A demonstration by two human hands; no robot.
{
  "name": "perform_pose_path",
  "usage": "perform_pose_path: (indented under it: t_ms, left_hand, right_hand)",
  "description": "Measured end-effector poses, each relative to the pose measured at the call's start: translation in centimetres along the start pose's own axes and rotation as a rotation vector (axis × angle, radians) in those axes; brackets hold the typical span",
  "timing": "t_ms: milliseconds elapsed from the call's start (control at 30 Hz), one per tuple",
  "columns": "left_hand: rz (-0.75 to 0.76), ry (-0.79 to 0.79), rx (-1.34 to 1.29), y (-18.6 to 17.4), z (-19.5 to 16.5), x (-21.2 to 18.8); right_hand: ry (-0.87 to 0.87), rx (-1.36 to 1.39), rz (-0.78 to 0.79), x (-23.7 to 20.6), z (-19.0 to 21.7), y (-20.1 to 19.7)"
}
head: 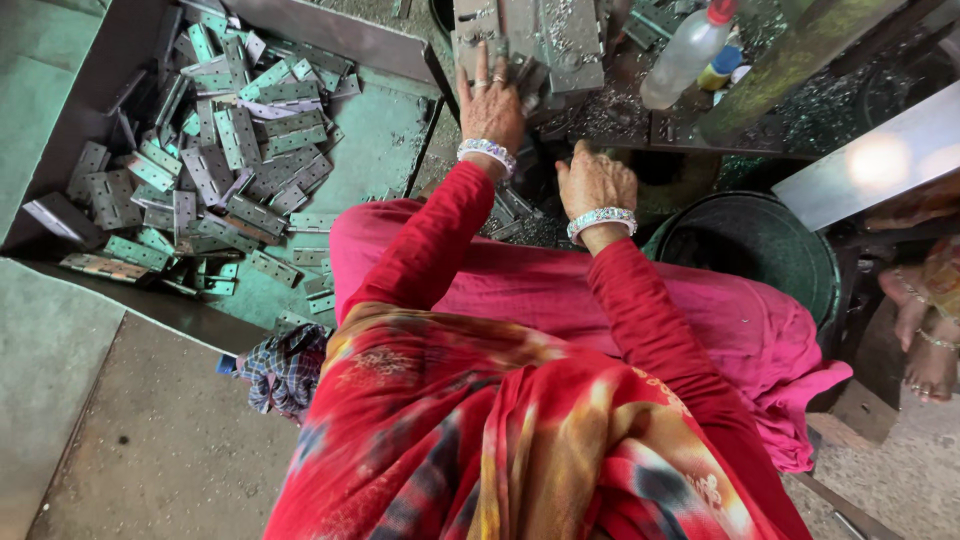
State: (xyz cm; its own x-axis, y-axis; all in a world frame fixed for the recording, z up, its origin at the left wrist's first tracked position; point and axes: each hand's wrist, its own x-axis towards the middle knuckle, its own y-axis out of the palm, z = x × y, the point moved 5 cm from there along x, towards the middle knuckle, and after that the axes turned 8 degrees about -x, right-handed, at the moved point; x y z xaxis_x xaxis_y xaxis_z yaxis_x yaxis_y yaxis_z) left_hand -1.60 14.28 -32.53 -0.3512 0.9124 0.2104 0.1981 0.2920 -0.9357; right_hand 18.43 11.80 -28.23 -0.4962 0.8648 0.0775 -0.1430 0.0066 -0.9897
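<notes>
Fingers [484,72] of the left hand [490,105] lie spread and flat on a metal hinge plate [478,35] at the machine's worktop [600,110]. Whether the right hand [597,180] grips anything cannot be told; its knuckles face up near the worktop's edge. Loose hinges [215,160] fill a green tray [380,140] well to the left.
</notes>
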Motion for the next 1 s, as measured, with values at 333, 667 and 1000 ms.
perform_pose_path:
  t_ms: [333,667,1000]
  left_hand:
    - [-0.168,-0.097,0.295,-0.1,-3.4,1.7]
    - [0.086,-0.111,0.141,2.2,-1.7,3.1]
    - [-0.041,0.001,0.227,0.9,-2.7,0.1]
  right_hand:
    - [-0.011,-0.027,-0.012,-0.3,0.0,-0.9]
    - [0.100,0.055,0.230,-2.0,-3.0,6.5]
    - [0.060,0.032,0.283,-0.6,-4.6,8.8]
